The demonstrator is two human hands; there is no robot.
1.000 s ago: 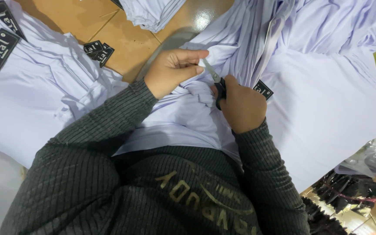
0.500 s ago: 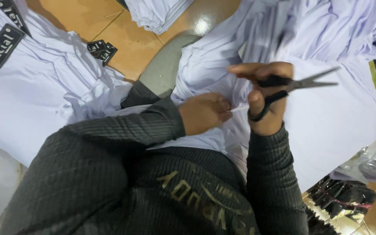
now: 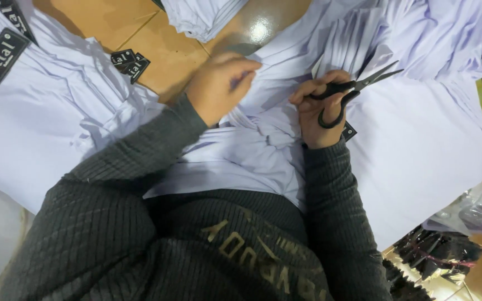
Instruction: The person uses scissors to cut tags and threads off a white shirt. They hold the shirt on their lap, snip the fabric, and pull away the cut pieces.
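Pale lilac cotton garment (image 3: pixel 263 150) bunched on the person's lap, between both hands: left hand (image 3: pixel 218 86) on its left fold, right hand (image 3: pixel 322 114) on its right with black-handled steel scissors (image 3: pixel 352 89). Small black woven labels (image 3: pixel 129 62) on wooden bench (image 3: pixel 140 33), left of left hand

Left hand (image 3: pixel 218 83) curled, fingers pinched (knuckles up); right hand (image 3: pixel 322 114) fisted, forearms in dark sleeves converging.

Black rectangular label (image 3: pixel 1 57) with a thin pale border, sewn on pale fabric at far left. Second black label (image 3: pixel 13 15) just beyond, partly cut off. Two small black tags (image 3: pixel 130 62) overlapping on the wooden surface. Black tag corner (image 3: pixel 348 132) at centre right.
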